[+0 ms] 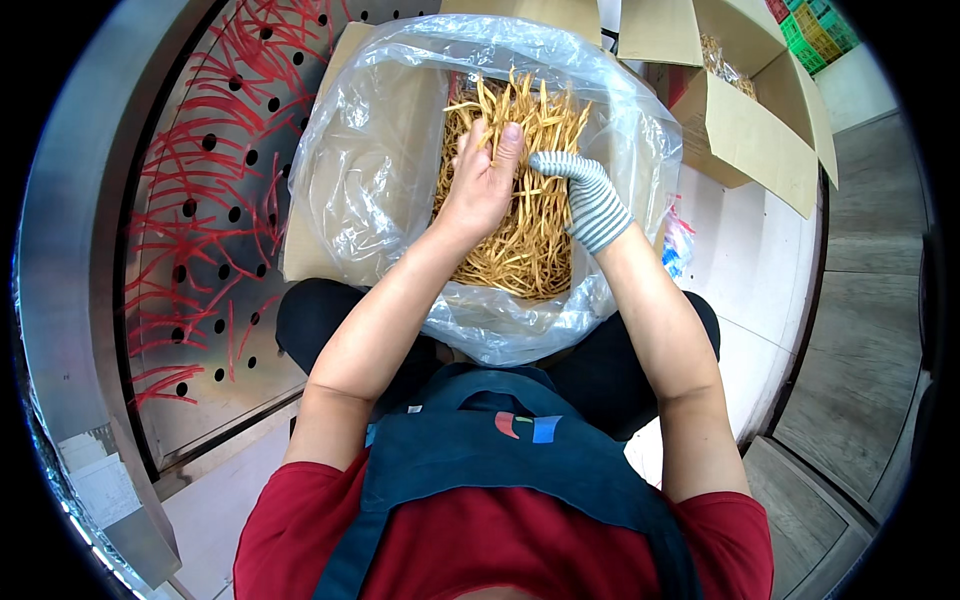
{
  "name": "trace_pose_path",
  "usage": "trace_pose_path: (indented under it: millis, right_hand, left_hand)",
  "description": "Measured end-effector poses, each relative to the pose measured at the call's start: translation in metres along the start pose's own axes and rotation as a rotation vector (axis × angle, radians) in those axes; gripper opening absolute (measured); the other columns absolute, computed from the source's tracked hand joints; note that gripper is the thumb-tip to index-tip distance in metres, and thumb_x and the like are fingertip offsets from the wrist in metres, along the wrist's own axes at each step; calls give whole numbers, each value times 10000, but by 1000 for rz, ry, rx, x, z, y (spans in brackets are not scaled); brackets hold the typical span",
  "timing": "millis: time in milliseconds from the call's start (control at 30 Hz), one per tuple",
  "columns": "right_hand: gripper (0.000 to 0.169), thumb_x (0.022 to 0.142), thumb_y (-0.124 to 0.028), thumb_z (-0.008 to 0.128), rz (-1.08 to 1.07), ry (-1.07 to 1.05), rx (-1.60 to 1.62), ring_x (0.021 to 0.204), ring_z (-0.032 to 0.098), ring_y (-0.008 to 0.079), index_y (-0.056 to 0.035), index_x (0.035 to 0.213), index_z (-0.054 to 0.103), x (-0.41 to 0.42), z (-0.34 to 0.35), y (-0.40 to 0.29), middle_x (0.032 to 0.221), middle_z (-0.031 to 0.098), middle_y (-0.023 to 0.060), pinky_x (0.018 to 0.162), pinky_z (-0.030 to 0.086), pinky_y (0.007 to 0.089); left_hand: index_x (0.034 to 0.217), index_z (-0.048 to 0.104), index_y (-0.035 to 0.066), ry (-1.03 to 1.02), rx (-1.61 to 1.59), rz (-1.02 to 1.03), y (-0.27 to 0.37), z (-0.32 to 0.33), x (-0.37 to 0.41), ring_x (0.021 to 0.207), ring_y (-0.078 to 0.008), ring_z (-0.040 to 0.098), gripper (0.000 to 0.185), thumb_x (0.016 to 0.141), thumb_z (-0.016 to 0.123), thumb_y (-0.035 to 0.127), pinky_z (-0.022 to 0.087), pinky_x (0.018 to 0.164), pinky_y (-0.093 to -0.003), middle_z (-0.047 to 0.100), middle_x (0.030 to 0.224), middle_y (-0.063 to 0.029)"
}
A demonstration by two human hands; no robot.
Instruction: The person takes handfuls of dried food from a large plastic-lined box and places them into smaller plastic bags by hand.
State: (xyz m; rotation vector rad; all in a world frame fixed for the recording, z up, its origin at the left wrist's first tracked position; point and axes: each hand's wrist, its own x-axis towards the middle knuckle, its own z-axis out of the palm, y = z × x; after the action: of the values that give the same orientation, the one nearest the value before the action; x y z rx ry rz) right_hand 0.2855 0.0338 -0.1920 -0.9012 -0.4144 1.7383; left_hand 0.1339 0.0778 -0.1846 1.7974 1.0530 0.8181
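Golden dried strands, apparently dried daylily buds point(517, 262), fill a clear plastic bag point(352, 172) lining a cardboard box point(311, 244) before me. My bare left hand point(481, 176) grips a bundle at the middle of the heap, its thumb pointing up along the strands. On the right side of the same bundle is my right hand point(596, 199), in a grey-and-white striped glove. Its thumb lies across the strands, and part of its fingers is hidden among them. Strand tips stick up past both hands. The bag's edge is spread wide around the box.
At upper right stands another open cardboard box point(757, 135) with similar strands point(727, 71). Colored plastic crates point(814, 34) are behind it. Red ties point(202, 180) cover a perforated steel panel point(247, 405) at left. A small plastic packet point(677, 244) lies on the floor.
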Motion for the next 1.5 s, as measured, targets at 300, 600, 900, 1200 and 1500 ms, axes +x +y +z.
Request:
trace_pose_path:
  millis: [300,600,900,1200,1500]
  right_hand:
    - [505,703,-101,762,7,-159,-239,942,653,188,-20,1176,605,-7,10,-8,1027,681,90,858,525,294]
    - [604,625,-39,789,39,-283,-421,885,664,200,2,1188,574,-1,15,-2,991,678,98,798,556,321]
    - [532,623,-89,809,107,-230,-396,894,659,192,-12,1121,641,-3,22,-7,973,709,87,863,512,308]
    - [517,700,-132,750,-78,-172,-361,927,672,225,30,1163,585,5,5,-8,996,690,142,841,548,335]
    - [521,702,-96,768,-200,-16,-382,975,624,186,-33,1189,596,14,13,15,1071,664,67,874,505,300]
  left_hand:
    - [1359,412,15,-78,555,178,4,-21,-4,1335,-375,265,705,984,186,567,143,1083,-464,409,1343,-236]
    - [1190,547,10,-133,-878,-468,17,-28,16,1036,-224,632,470,981,453,420,530,900,-367,639,1123,-144]
    - [708,478,114,187,-1198,-546,-14,-31,28,882,-202,589,429,1033,334,354,516,839,-355,648,957,-153]
    - [819,430,83,117,-973,-534,-41,-98,30,597,-135,508,538,954,318,591,550,654,-325,490,706,-60]
    - [1346,364,-61,85,-703,-332,13,0,2,1258,-274,450,772,942,393,596,375,1052,-393,454,1346,-214]
